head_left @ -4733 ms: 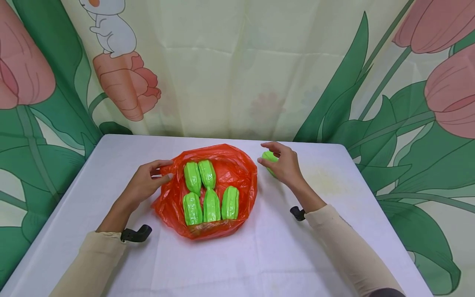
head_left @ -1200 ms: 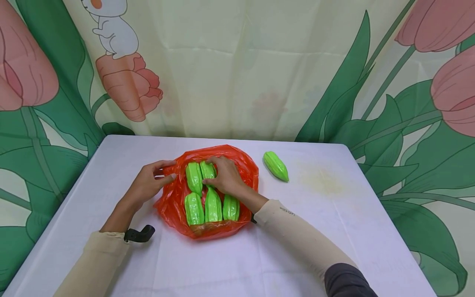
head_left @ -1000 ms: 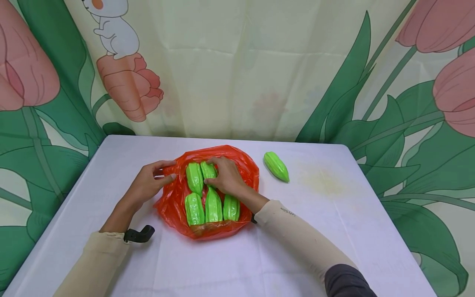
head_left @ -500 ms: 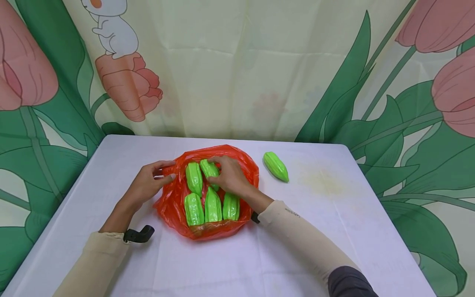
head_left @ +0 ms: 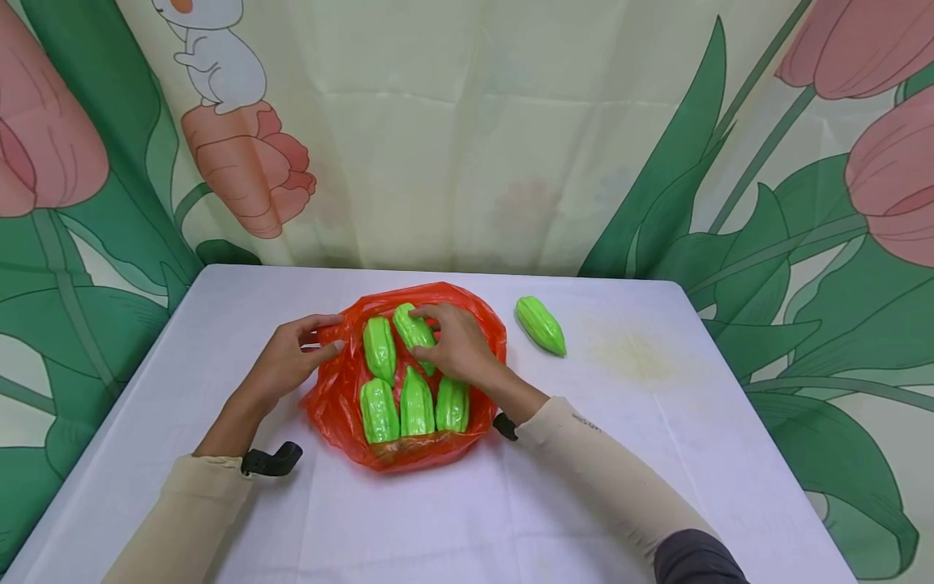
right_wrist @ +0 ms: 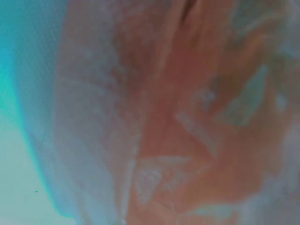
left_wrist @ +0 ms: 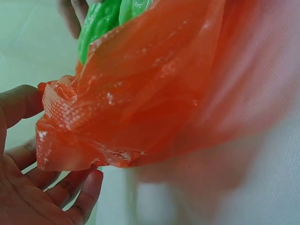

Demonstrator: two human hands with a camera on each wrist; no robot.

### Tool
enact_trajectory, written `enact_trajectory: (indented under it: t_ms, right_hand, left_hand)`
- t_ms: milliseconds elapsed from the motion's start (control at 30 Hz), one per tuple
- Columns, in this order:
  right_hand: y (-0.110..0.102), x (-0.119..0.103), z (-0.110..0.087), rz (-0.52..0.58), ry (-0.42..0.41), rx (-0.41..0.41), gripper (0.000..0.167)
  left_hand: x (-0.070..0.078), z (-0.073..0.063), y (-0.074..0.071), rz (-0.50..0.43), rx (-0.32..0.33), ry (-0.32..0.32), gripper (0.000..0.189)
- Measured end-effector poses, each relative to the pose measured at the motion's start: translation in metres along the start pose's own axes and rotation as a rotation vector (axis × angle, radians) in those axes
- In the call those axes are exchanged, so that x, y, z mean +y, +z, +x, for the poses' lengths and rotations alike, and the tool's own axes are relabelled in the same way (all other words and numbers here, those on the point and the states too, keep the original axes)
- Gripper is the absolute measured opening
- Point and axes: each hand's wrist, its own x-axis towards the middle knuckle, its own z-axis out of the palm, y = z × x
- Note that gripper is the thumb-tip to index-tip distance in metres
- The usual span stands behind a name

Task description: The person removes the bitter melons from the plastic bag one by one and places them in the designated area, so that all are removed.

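Note:
A red plastic bag lies spread on the table, its mouth facing up, with several bright green, ribbed bitter melons inside. My right hand reaches over the bag from the right and pinches the upper-middle bitter melon between thumb and fingers; this one is tilted, and part is hidden by the hand. At the bag's left edge my left hand has its relaxed, spread fingers and thumb touching the film. The left wrist view shows its thumb and fingertips at the bag's crumpled edge. The right wrist view is mostly blurred red film.
One more bitter melon lies on the white tablecloth to the right of the bag. Inside the bag, one bitter melon is at upper left and others form a lower row. A floral curtain hangs behind the table.
The right hand has gone from the loose bitter melon at right into the bag, gripped the upper-middle one, and shifted it slightly away from the lower row. The left hand stays put.

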Motion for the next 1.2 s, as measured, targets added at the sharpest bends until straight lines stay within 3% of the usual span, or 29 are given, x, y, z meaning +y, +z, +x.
enact_trajectory:
  t_ms: [600,1200]
  right_hand:
    - [-0.015,-0.006,-0.006,0.025,0.007,0.048,0.055]
    - [-0.036,0.003,-0.008,0.046,0.006,0.131,0.052]
  left_hand:
    - [0.001,0.0,-0.001,0.011,-0.004,-0.013,0.057]
    - [0.003,-0.001,0.001,0.008,-0.007,-0.018,0.057]
